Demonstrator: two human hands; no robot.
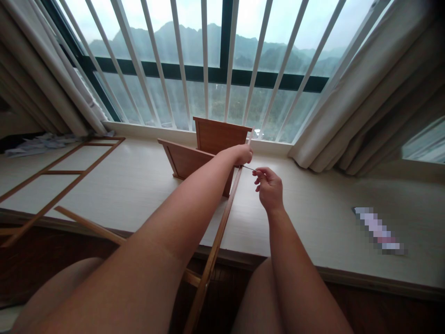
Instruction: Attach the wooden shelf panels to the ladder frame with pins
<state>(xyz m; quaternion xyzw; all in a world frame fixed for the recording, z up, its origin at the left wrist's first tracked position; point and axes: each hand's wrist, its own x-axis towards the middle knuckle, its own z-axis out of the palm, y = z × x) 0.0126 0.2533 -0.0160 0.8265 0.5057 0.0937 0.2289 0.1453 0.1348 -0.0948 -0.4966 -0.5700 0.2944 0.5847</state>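
Observation:
My left hand (239, 154) reaches over the wooden panels and is closed around the wooden frame where a panel meets a long rail (222, 227). The front panel (189, 160) is tilted, and a second brown panel (222, 134) stands behind it near the window. My right hand (270, 188) is just right of the rail, its thumb and fingertips pinching a thin dark metal rod (249, 168) like a hex key shaft. The rod's far end meets the rail beside my left hand. My fingers hide its near end.
A ladder-like wooden frame (83, 172) lies at the left of the pale window ledge (146, 185), with another wooden bar (90, 225) across the front edge. A blurred-out packet (378, 231) lies at right. White bars (205, 60) and curtains (347, 102) border the ledge.

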